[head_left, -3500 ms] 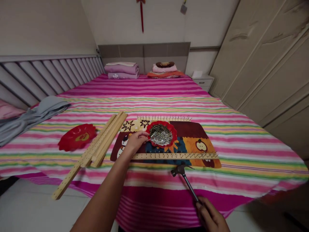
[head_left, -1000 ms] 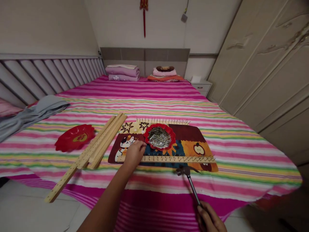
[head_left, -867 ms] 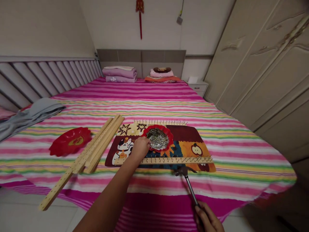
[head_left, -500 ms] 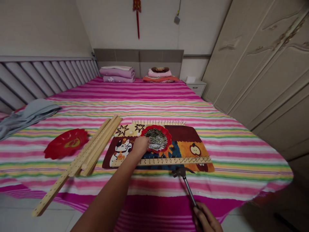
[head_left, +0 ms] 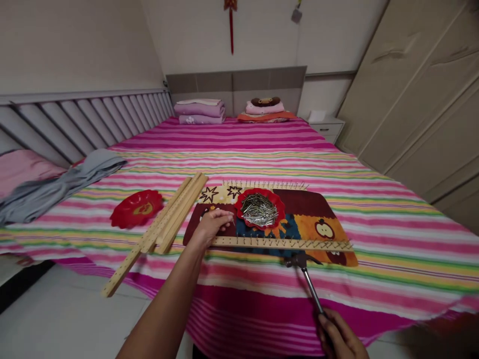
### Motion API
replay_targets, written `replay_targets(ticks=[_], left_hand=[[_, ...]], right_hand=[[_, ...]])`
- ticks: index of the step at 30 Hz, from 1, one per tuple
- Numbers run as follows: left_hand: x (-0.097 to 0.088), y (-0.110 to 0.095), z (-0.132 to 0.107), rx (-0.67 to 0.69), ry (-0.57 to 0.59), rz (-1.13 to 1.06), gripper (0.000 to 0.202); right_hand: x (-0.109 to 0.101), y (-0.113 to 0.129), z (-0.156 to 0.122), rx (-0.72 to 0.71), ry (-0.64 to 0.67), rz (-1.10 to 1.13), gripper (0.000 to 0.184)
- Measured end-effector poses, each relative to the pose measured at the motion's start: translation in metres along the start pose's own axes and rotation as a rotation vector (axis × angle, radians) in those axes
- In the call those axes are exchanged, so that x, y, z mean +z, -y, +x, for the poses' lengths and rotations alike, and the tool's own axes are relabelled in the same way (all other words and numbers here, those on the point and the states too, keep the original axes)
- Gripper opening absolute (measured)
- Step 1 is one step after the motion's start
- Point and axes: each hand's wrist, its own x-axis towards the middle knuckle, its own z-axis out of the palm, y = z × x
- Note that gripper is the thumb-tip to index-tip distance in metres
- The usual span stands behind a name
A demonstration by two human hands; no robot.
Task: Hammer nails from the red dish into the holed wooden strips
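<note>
My left hand is closed in a pinch just left of the red dish, with what looks like a thin nail at the fingertips. The dish is heaped with loose silver nails. Below it lies a wooden strip with a row of nails standing along it, many of them leaning at the right end. My right hand grips the handle of a claw hammer, whose head hangs near the strip's front side.
A patterned mat lies under the dish and strip. Behind stands another nailed strip. To the left are several stacked wooden strips, a second red dish and grey cloth on the striped bed.
My left hand has come out of the nail dish toward the left and nearer, fingers pinched. The hammer stays in my right hand. The whole view has shifted, so things appear further right.
</note>
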Motion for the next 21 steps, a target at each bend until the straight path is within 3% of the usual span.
replay_targets(ticks=[11, 21], left_hand=[[-0.012, 0.032, -0.011, -0.024, -0.114, 0.061, 0.031], [-0.009, 0.049, -0.017, 0.180, -0.142, 0.438, 0.014]], right_hand=[[0.012, 0.019, -0.012, 0.050, -0.049, 0.034, 0.050], [0.009, 0.015, -0.010, -0.015, -0.010, -0.033, 0.052]])
